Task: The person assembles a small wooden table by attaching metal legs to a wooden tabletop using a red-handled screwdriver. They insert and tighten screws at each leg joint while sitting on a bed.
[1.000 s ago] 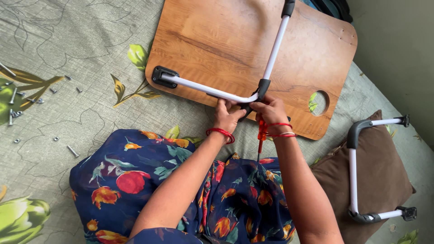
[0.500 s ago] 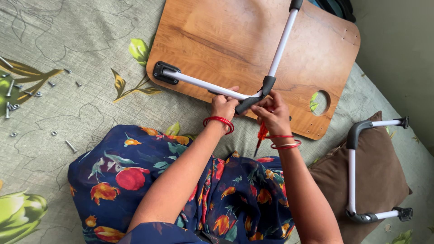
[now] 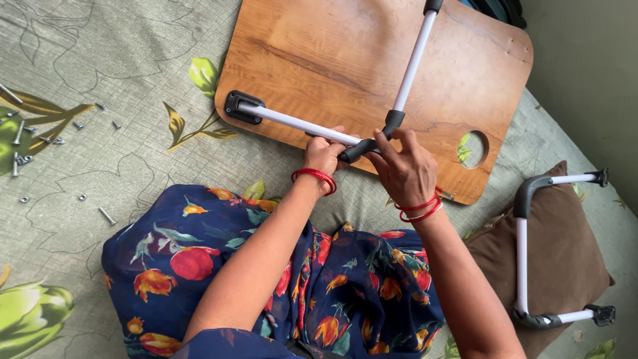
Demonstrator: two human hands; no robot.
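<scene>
Left hand (image 3: 323,154) and right hand (image 3: 407,169) gripping black corner of white leg frame (image 3: 302,124) lying on wooden board (image 3: 319,60). Screws (image 3: 34,141) scattered on sheet (image 3: 100,53). 2nd frame (image 3: 522,259) on brown cushion (image 3: 565,259).

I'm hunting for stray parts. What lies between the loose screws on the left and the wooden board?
In the head view, only bare floral sheet lies between the screws and the board; no parts show there.
</scene>
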